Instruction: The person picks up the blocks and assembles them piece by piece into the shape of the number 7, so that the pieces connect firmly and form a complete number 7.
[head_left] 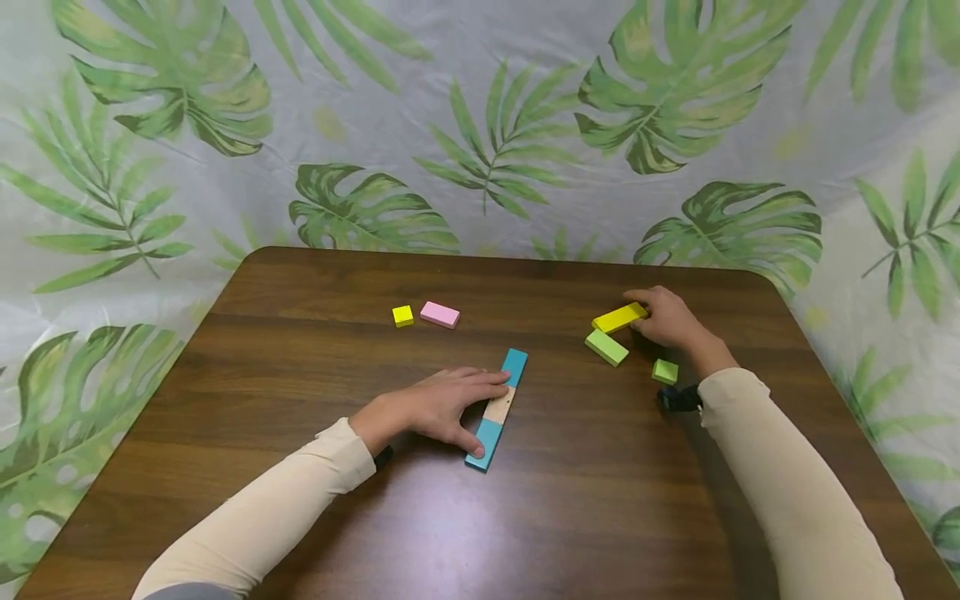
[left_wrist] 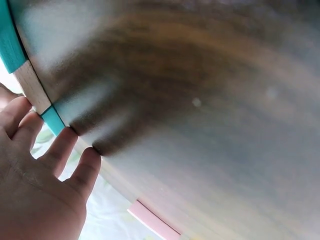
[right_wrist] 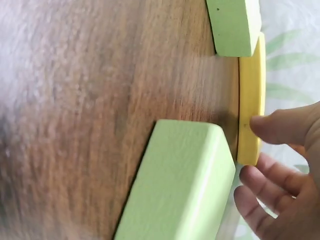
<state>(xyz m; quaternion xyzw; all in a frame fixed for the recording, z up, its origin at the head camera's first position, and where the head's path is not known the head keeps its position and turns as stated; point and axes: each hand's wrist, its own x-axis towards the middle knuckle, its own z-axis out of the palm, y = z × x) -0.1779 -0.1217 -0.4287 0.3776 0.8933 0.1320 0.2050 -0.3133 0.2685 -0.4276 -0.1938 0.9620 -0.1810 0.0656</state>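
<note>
A teal block, a bare wood block [head_left: 498, 406] and another teal block [head_left: 487, 442] lie end to end in a slanting row on the table. My left hand [head_left: 442, 407] rests over this row, its thumb on the near teal block and fingertips by the far one [head_left: 514, 363]. At the right, my right hand [head_left: 670, 319] pinches the end of a long yellow block [head_left: 617, 318], thumb on the near side and a finger behind. Touching or almost touching that block is a light green block [head_left: 607, 347]; a shorter green block [right_wrist: 175, 180] lies closer to the right wrist.
A small yellow cube [head_left: 402, 316] and a pink block [head_left: 440, 314] sit side by side toward the back of the brown wooden table [head_left: 300, 350]. Behind the table hangs a leaf-patterned cloth [head_left: 510, 125].
</note>
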